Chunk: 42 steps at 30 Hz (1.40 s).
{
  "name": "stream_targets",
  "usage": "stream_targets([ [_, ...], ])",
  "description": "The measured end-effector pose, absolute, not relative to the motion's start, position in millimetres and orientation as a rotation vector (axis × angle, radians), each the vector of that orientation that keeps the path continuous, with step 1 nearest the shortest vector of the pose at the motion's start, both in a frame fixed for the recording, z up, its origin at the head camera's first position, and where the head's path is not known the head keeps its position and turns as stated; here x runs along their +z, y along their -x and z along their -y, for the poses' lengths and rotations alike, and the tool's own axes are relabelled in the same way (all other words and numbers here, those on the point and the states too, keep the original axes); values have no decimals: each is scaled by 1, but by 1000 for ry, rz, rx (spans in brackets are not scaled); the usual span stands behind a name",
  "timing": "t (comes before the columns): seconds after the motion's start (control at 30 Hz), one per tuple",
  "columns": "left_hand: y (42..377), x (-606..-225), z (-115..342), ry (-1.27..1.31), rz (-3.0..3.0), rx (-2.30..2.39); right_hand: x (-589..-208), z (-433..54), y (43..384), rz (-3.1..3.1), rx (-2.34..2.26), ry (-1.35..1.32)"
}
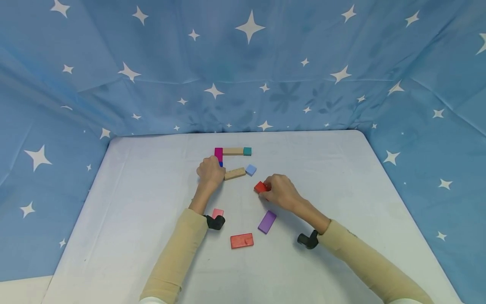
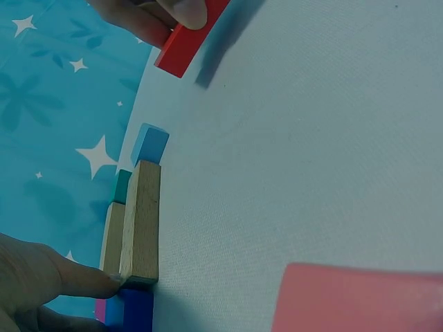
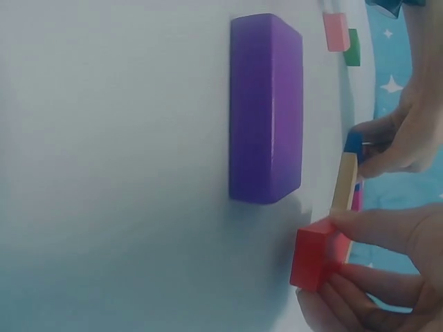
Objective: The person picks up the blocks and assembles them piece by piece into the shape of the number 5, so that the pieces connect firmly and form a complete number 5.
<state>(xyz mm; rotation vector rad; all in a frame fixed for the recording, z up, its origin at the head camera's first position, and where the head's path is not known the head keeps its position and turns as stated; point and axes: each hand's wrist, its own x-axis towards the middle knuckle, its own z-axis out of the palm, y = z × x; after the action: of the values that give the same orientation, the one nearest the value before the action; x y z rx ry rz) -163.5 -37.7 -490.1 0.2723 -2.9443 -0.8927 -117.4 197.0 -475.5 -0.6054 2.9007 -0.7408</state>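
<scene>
My left hand (image 1: 211, 172) pinches a blue block (image 2: 137, 309) at the near end of a plain wooden block (image 1: 235, 173). Touching or close to that wooden block's other end is a light blue block (image 1: 251, 169). Off to the right, my right hand (image 1: 282, 192) grips a red block (image 3: 311, 254) between thumb and fingers, and in the left wrist view it is held above the white cloth. Behind the left hand, a magenta block (image 1: 218, 153), a second wooden block (image 1: 233, 151) and a teal block (image 1: 247, 151) form a corner shape. Fingers hide part of the blue block.
Nearer the body lie a purple block (image 1: 267, 222), a flat red block (image 1: 241, 241) and a pink block (image 1: 217, 213) partly behind the left wrist camera. A green block (image 3: 354, 48) shows beside the pink one. Blue star-patterned curtain (image 1: 250, 63) borders the white table (image 1: 326, 160).
</scene>
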Motion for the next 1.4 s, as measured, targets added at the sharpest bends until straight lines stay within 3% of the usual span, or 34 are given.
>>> stream_targets([
  [0.53, 165, -492, 37, -276, 2947, -879, -481, -182, 126, -2906, -938, 306],
  [1.4, 165, -491, 37, -295, 2946, -887, -489, -166, 140, -2893, -978, 215],
])
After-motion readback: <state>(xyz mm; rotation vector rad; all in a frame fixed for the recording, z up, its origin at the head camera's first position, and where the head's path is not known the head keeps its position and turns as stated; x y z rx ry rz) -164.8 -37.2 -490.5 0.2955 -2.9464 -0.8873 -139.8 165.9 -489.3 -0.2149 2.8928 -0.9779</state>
